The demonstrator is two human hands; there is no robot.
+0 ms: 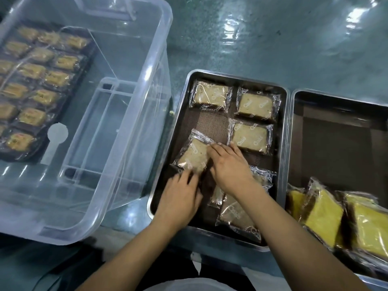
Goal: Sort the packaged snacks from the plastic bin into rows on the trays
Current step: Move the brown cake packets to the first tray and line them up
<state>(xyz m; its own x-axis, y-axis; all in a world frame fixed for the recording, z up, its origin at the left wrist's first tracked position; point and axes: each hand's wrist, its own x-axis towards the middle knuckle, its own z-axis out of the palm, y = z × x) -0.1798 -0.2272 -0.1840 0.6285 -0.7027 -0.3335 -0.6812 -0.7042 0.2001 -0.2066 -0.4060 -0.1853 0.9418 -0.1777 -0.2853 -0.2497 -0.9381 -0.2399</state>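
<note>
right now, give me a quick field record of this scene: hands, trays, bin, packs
left hand: on the near edge of the tilted pack
right hand: fingers on the same pack
middle tray: three pale packs laid flat, more under the right arm
right tray: yellow packs at the near end
plastic bin: empty
</note>
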